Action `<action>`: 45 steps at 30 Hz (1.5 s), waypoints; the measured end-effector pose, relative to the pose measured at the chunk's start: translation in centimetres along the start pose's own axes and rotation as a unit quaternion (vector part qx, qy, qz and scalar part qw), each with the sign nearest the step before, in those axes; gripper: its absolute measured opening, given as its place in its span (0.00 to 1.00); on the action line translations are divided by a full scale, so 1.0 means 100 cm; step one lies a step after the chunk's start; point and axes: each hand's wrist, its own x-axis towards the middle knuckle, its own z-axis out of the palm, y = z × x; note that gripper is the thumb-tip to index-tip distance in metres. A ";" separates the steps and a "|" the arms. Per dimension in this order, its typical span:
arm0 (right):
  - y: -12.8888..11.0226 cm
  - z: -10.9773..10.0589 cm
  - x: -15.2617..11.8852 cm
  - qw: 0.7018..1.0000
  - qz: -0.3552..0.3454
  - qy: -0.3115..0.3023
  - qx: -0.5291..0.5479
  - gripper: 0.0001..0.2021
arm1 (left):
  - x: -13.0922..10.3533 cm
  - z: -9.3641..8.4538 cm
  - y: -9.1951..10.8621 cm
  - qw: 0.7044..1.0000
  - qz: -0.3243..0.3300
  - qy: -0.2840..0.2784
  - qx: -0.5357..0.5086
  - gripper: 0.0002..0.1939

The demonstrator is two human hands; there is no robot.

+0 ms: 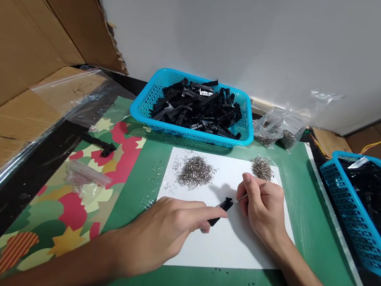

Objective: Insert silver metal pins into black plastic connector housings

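Observation:
In the head view my left hand (pixel 179 220) grips a small black plastic part (pixel 215 218) over a white sheet of paper (pixel 192 251). My right hand (pixel 263 206) is closed around a thin pointed metal tool (pixel 247 195), whose tip reaches the upper end of the black part. Whether the tip carries a small metal piece is too small to tell. A pile of tiny bent metal pieces (pixel 196 171) lies on the paper beyond my left hand. Just behind my right hand sits a smaller pile of metal pieces (pixel 261 167).
A blue basket (pixel 191 134) full of black plastic parts stands at the back; another blue basket (pixel 353 225) is at the right. Clear bags (pixel 281 125) hold metal pieces. At left lie a single black part (pixel 104 147), a plastic bag (pixel 87 177) and cardboard (pixel 19 41).

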 end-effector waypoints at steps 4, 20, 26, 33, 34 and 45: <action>0.001 0.002 0.000 0.998 -0.038 0.011 -0.042 0.30 | 0.001 -0.001 0.001 1.000 -0.004 -0.002 -0.001 0.36; -0.004 0.006 0.002 0.994 -0.049 0.011 -0.095 0.33 | 0.005 -0.004 0.001 1.000 -0.001 0.015 -0.024 0.37; -0.004 0.009 0.000 0.991 -0.072 0.015 -0.109 0.33 | 0.008 -0.006 0.006 0.998 0.012 0.018 -0.055 0.34; 0.002 0.006 0.000 0.997 0.023 0.041 0.067 0.35 | 0.006 -0.009 0.010 0.998 -0.030 0.017 -0.055 0.19; 0.002 0.004 0.002 0.995 0.026 0.039 0.091 0.35 | 0.005 -0.010 0.011 0.997 -0.036 0.022 -0.059 0.18; -0.022 -0.003 0.051 0.984 -0.117 -0.076 -0.111 0.28 | -0.004 -0.017 0.022 0.972 -0.091 0.185 -0.116 0.14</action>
